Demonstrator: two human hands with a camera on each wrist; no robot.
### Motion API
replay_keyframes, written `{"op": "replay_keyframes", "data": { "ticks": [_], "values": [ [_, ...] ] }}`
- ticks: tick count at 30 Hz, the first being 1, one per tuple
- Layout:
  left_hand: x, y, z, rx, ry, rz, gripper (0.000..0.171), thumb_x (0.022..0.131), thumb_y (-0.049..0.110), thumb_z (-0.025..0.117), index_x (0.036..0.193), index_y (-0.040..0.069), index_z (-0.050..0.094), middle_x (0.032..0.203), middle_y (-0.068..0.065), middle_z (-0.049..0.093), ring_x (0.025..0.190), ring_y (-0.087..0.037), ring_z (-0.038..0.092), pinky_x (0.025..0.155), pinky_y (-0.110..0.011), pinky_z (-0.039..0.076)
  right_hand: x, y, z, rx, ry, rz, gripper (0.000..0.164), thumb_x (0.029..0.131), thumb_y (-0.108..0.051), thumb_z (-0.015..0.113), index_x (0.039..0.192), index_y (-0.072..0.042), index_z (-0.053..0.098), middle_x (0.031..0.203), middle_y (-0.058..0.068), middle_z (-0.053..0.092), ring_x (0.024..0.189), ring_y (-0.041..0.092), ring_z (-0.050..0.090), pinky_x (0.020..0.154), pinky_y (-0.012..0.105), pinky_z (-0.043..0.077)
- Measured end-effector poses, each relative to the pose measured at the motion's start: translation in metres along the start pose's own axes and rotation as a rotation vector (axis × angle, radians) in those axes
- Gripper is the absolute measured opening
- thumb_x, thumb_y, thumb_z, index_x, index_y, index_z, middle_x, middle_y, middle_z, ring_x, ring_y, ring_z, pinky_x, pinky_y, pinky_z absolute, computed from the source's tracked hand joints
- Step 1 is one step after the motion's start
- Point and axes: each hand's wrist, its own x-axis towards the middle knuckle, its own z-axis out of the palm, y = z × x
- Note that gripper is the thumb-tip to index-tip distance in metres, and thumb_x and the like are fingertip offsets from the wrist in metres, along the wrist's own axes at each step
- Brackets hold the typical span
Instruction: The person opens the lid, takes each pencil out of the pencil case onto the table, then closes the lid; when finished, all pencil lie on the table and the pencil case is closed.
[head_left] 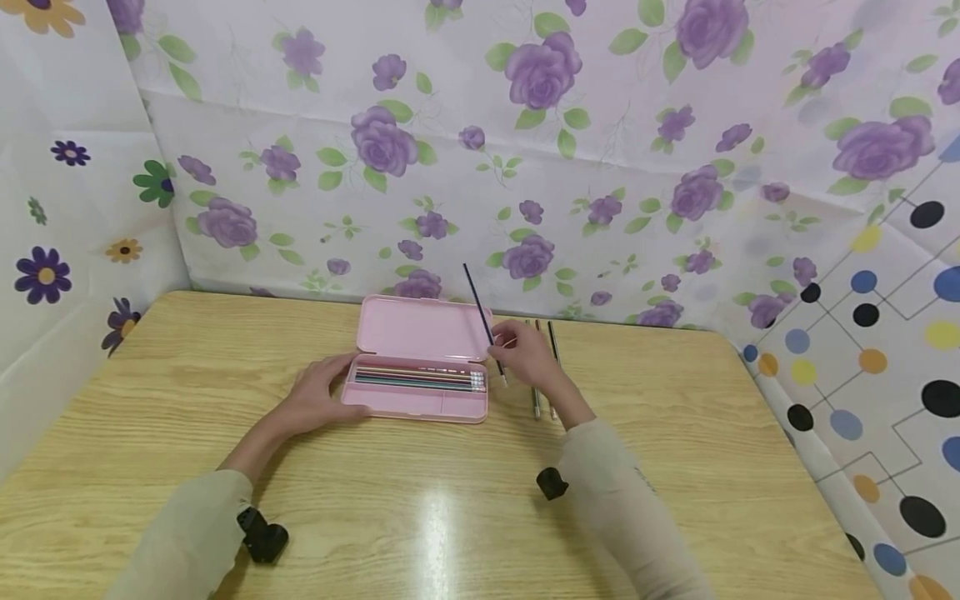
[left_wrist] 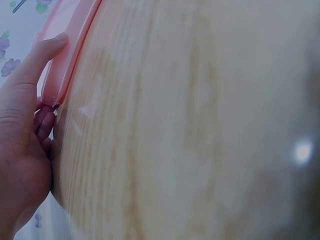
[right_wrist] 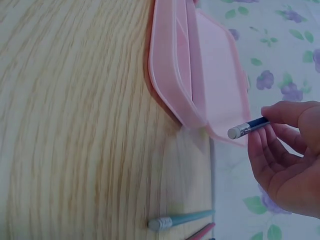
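Observation:
A pink pencil case [head_left: 405, 402] lies on the table with its lid [head_left: 423, 327] raised at the back. Several pencils [head_left: 416, 379] lie side by side in its long rear compartment, eraser ends to the right. My left hand [head_left: 315, 396] grips the left end of the case, thumb along the front corner and fingers behind. My right hand [head_left: 525, 354] pinches a dark blue pencil [head_left: 477, 298] just right of the case. The pencil leans, tip up and away, its white eraser [right_wrist: 233, 133] pointing down in the head view.
On the wooden table [head_left: 420, 492], right of the case, lie several loose pencils [head_left: 553, 350], partly behind my right hand. A flowered cloth [head_left: 450, 192] hangs at the table's back edge, and a dotted one [head_left: 877, 375] at the right.

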Motion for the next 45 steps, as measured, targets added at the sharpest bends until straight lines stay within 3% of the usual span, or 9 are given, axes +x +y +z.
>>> {"op": "replay_keyframes", "data": {
  "ticks": [8, 21, 29, 36, 45],
  "values": [
    [0.0, -0.001, 0.0, 0.005, -0.007, -0.017, 0.093, 0.072, 0.04, 0.083, 0.147, 0.006, 0.04, 0.143, -0.022, 0.043, 0.13, -0.042, 0.034, 0.103, -0.061, 0.02, -0.006, 0.014, -0.016, 0.039, 0.059, 0.058, 0.031, 0.089, -0.006, 0.066, 0.118, 0.006, 0.061, 0.097, 0.014, 0.064, 0.094, 0.03, 0.063, 0.073, 0.034, 0.055],
    [0.001, 0.0, 0.001, 0.003, -0.01, -0.015, 0.093, 0.072, 0.04, 0.083, 0.147, 0.006, 0.04, 0.143, -0.022, 0.043, 0.13, -0.042, 0.034, 0.103, -0.061, 0.02, -0.02, 0.048, -0.042, -0.029, 0.116, 0.131, 0.033, 0.089, -0.004, 0.066, 0.119, 0.008, 0.061, 0.094, 0.014, 0.064, 0.093, 0.032, 0.064, 0.07, 0.035, 0.053],
    [0.001, -0.001, 0.0, 0.002, -0.011, -0.01, 0.093, 0.072, 0.039, 0.083, 0.146, 0.005, 0.04, 0.142, -0.022, 0.044, 0.13, -0.042, 0.034, 0.103, -0.06, 0.02, -0.03, 0.071, -0.052, -0.096, 0.116, 0.2, 0.035, 0.089, -0.006, 0.066, 0.12, 0.01, 0.06, 0.094, 0.015, 0.065, 0.084, 0.027, 0.062, 0.069, 0.035, 0.052],
    [0.0, -0.002, 0.0, 0.002, -0.016, -0.014, 0.093, 0.072, 0.04, 0.083, 0.147, 0.005, 0.039, 0.143, -0.022, 0.043, 0.13, -0.042, 0.034, 0.103, -0.059, 0.02, -0.039, 0.086, -0.055, -0.083, 0.09, 0.257, 0.036, 0.089, -0.005, 0.065, 0.12, 0.012, 0.059, 0.091, 0.015, 0.065, 0.075, 0.023, 0.063, 0.068, 0.034, 0.052],
    [0.0, -0.002, 0.001, -0.009, -0.016, -0.017, 0.095, 0.072, 0.04, 0.083, 0.148, 0.004, 0.038, 0.143, -0.022, 0.042, 0.13, -0.042, 0.033, 0.103, -0.06, 0.02, -0.045, 0.097, -0.051, -0.099, 0.064, 0.279, 0.034, 0.087, -0.003, 0.065, 0.116, 0.013, 0.06, 0.089, 0.014, 0.064, 0.077, 0.021, 0.059, 0.066, 0.03, 0.05]
  ]
}}
